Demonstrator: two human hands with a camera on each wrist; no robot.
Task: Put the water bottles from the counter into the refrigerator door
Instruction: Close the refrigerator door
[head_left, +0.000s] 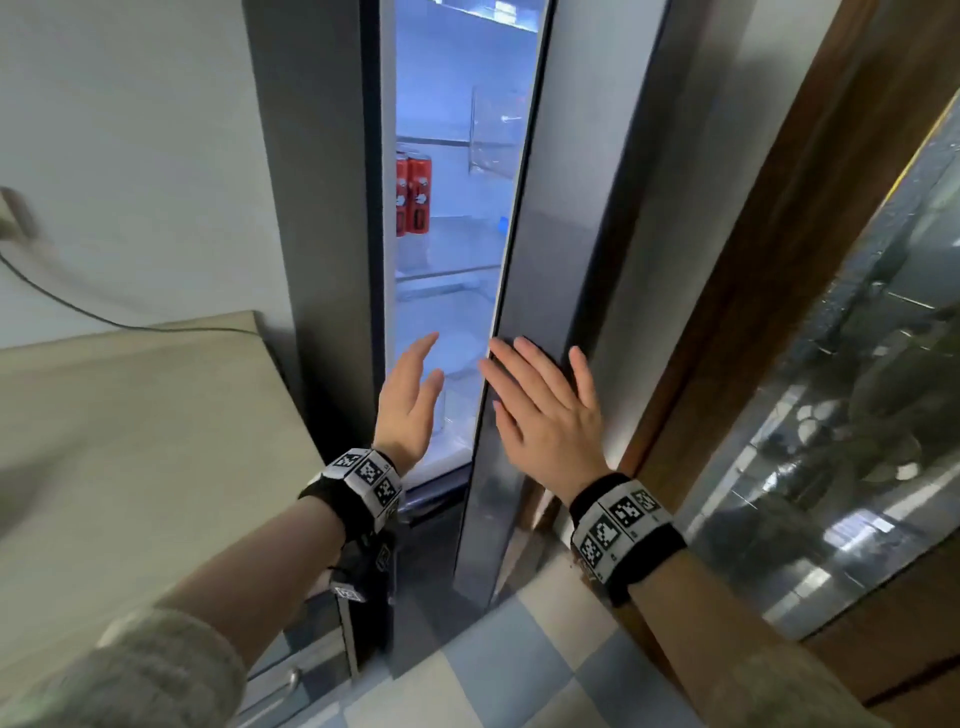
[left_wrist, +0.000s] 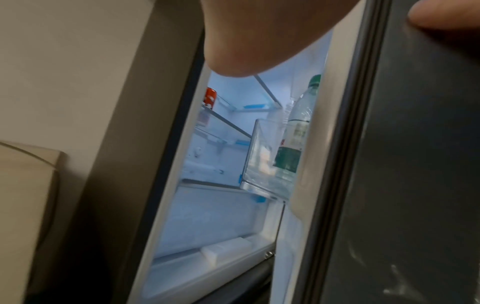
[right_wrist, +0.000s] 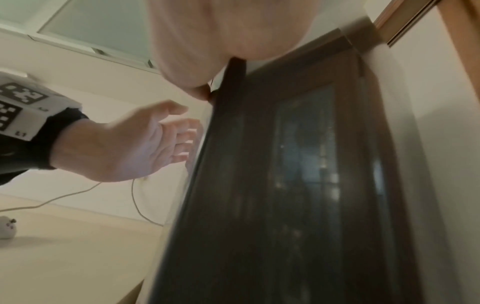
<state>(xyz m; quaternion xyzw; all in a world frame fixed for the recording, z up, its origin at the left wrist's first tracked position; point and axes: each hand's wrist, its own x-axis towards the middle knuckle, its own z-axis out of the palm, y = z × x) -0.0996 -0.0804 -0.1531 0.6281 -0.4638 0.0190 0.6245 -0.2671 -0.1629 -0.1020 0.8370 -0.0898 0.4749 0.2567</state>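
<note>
Two red cans (head_left: 413, 195); one water bottle (left_wrist: 296, 131) in one clear door bin (left_wrist: 259, 164); two hands.

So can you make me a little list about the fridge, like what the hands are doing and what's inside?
fridge door: partly open, light on inside
right hand: flat on the door's outer face, fingers straight
left hand: open at the gap, holding nothing
water bottle: green cap, upright in the clear door bin
red cans: standing on an inner shelf
counter: left of the fridge, no bottles seen on it
</note>
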